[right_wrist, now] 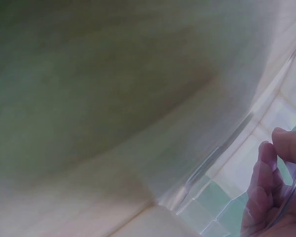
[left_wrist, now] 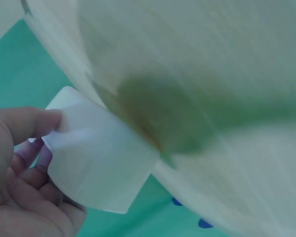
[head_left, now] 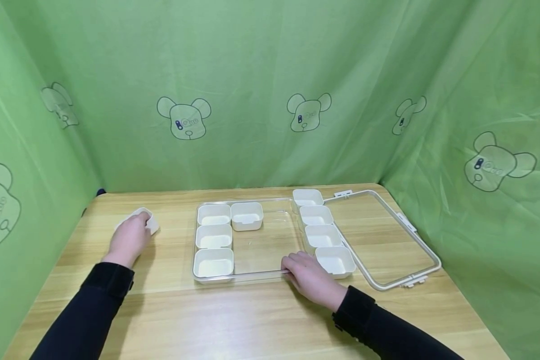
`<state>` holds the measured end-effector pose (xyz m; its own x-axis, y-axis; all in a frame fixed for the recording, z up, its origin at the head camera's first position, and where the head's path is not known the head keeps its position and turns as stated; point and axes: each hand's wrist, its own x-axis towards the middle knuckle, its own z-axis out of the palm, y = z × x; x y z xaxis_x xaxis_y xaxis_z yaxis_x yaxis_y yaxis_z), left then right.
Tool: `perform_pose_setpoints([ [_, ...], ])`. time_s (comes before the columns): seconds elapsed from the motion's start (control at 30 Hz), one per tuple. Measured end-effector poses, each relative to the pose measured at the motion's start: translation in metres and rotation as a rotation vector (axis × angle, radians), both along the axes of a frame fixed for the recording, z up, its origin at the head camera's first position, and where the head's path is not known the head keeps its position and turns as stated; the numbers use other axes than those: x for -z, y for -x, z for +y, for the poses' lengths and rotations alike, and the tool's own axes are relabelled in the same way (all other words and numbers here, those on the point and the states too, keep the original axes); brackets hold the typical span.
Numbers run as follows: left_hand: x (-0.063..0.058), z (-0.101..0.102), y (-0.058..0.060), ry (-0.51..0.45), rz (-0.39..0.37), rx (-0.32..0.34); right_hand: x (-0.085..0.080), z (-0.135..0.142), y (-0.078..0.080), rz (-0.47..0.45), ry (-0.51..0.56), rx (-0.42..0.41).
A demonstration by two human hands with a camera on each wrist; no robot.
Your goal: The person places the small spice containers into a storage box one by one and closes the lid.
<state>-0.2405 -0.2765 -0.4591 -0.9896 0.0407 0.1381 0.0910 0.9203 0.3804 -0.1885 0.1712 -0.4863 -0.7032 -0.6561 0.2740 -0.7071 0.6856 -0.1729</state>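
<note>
My left hand [head_left: 129, 239] holds a small white plastic bin [head_left: 153, 225] at the table's left side. In the left wrist view, the thumb lies on one side of this bin [left_wrist: 101, 158] and the fingers curl behind it. My right hand [head_left: 312, 277] grips the front wall of a clear rectangular box [head_left: 258, 275] near its right corner, thumb and fingers on either side of the rim. Inside the clear box, three white bins [head_left: 213, 263] line the left wall. Another white bin [head_left: 247, 223] sits beside the rearmost of them.
Several white bins [head_left: 323, 236] form a row along the clear box's right side, outside it. To their right lies a rectangular lid frame [head_left: 402, 225] with white clips. Green curtains [head_left: 247, 160] with printed bear heads enclose the wooden table [head_left: 234, 325].
</note>
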Motion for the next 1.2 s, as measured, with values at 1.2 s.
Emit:
perform_pose_setpoints([
  [1.2, -0.05, 0.079, -0.016, 0.038, 0.234, 0.255, 0.0, 0.0, 0.0, -0.004, -0.004, 0.004],
])
